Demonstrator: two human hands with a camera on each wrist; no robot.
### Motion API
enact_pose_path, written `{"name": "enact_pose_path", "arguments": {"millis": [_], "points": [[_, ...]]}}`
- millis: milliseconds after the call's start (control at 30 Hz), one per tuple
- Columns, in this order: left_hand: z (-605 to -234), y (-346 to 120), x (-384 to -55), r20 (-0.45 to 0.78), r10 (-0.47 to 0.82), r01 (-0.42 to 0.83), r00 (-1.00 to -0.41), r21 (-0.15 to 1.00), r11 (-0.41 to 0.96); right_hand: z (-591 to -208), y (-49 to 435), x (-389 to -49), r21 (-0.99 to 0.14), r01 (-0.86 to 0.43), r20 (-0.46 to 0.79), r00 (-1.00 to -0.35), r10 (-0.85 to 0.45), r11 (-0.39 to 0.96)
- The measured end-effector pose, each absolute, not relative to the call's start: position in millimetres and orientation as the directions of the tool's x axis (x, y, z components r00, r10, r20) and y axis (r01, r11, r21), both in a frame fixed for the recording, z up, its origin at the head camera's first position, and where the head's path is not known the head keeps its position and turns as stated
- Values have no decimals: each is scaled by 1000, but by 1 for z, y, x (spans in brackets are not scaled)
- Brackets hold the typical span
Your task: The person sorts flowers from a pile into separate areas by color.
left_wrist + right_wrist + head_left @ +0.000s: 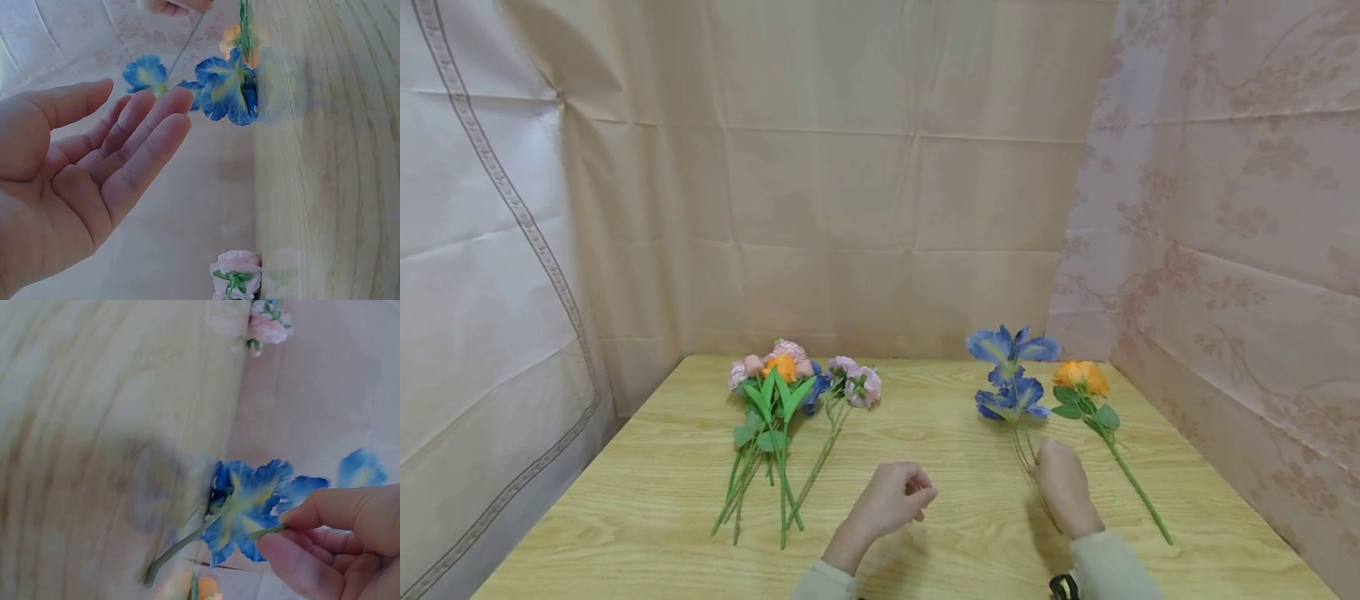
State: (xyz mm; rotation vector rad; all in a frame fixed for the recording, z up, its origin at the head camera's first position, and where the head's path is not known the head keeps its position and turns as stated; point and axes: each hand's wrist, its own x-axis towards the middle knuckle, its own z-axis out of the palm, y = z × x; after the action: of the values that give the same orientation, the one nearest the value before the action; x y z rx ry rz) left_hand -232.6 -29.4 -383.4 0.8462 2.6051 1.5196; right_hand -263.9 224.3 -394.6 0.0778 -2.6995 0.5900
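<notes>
My right hand [1063, 483] pinches the thin green stem [267, 531] of a blue iris between thumb and fingertips. Its raised bloom [147, 72] is yellow at the centre. Another blue iris [240, 506] lies low against the table, with its stem running along the wood beside my right hand. My left hand [891, 500] hovers over the middle of the table, palm facing inward, fingers loosely bent and holding nothing. Right of my right hand lies an orange flower [1081, 377] with green leaves and a long stem.
A cluster of pink, orange and blue flowers with green leaves [786, 400] lies on the left of the wooden table [647, 475]. Pale purple-pink flowers [861, 385] lie beside it. Fabric curtains [850, 183] hang behind the table and on both sides.
</notes>
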Motion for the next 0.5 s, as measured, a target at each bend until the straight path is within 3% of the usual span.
{"name": "enact_pose_path", "arguments": {"millis": [167, 500], "points": [[-385, -30, -233, 254, 456, 450, -853, 802, 394, -400, 232, -263, -330, -136, 395, -919, 6, 934], [-386, -30, -233, 237, 470, 445, -850, 801, 401, -405, 240, -265, -407, -27, 142, -989, 34, 913]]}}
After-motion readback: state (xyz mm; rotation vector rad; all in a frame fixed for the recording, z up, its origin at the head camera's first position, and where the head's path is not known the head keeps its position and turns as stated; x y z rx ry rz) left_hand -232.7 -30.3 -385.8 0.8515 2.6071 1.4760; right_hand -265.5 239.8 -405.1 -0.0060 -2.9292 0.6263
